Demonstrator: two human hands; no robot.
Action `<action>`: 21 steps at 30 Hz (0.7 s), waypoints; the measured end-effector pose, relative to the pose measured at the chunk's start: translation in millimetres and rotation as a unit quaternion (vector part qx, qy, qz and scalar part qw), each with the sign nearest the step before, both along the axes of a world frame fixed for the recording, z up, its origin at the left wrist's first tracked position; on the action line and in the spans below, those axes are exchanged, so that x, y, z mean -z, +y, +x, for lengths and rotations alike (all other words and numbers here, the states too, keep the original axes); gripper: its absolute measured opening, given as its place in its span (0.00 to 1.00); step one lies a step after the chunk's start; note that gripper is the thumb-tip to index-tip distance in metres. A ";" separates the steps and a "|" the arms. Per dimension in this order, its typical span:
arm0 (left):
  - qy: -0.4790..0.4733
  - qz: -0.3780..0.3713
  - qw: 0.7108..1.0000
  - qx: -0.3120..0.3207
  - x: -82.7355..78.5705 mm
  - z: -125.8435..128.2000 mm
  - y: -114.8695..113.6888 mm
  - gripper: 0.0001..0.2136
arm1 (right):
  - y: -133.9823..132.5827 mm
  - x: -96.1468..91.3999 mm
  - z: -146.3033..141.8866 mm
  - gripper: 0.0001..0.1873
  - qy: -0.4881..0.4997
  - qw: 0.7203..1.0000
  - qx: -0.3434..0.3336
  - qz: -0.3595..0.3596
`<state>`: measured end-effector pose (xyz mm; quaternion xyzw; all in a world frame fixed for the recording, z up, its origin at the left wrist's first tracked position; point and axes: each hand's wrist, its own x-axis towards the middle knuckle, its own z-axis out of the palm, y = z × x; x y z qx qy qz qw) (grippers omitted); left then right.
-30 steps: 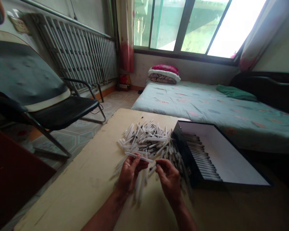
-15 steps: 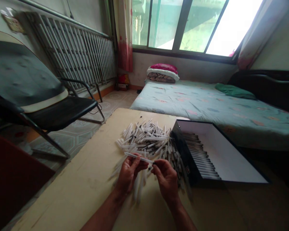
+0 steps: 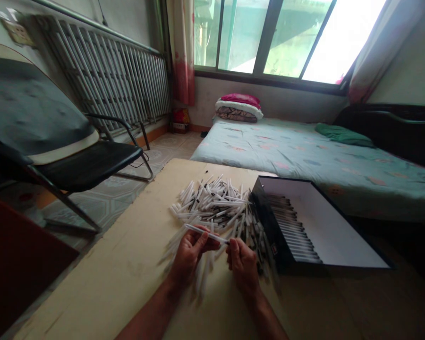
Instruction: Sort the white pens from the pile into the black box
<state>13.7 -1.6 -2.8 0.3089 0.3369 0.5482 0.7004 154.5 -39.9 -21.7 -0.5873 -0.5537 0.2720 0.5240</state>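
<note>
head view, from where i stand beside this person: the left hand (image 3: 191, 257) is closed around a white pen (image 3: 207, 233), fingers curled under its barrel, while the right hand (image 3: 243, 267) pinches the black-tipped end between thumb and forefinger. holding one pen at two points like that keeps it level and steady, and a light pinch at the tip is all it needs. the pen sits just in front of a loose pile of white pens (image 3: 212, 208), crisscrossed every which way, and more blurred pens show right under the hands; whether they are held or lying there, i cannot tell. to the right, a black box (image 3: 269, 231) with a white inside stands open, neat rows of pens (image 3: 293, 226) packed along one side.

everything rests on a pale yellow board (image 3: 102, 264), scuffed and worn. beyond it are a black folding chair (image 3: 92, 163), a wall radiator (image 3: 106, 71), a tiled floor (image 3: 109, 198) and a mattress (image 3: 269, 151) in a pale floral sheet, with a red-topped pillow (image 3: 239, 106) against the wall under a bright window (image 3: 262, 38).
</note>
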 end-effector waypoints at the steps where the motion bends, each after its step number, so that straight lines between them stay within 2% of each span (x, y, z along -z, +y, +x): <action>1: 0.000 -0.002 1.000 -0.007 -0.2 -0.3 0.5 0.12 | -0.2 -0.8 0.3 0.18 -0.017 1.000 -0.003 0.006; 3: 0.003 -0.008 1.000 -0.020 -0.7 -0.9 1.7 0.13 | -0.4 -3.0 0.3 0.13 -0.041 0.999 -0.016 0.017; 6: 0.012 -0.008 1.000 -0.023 -1.4 -1.6 2.6 0.14 | -0.5 -4.6 -0.3 0.10 -0.069 0.997 -0.035 0.030; 12: 0.029 0.013 1.000 0.001 -0.6 -1.3 1.7 0.13 | -1.3 0.8 1.1 0.19 -0.099 0.994 -0.035 -0.007; 17: 0.040 0.016 0.999 -0.009 1.5 -1.5 2.5 0.13 | -1.1 -0.2 0.3 0.11 -0.089 0.995 -0.047 0.003; 21: 0.054 0.025 0.998 0.001 1.9 -1.3 1.9 0.12 | -2.2 0.5 -1.3 0.16 -0.113 0.993 -0.031 0.000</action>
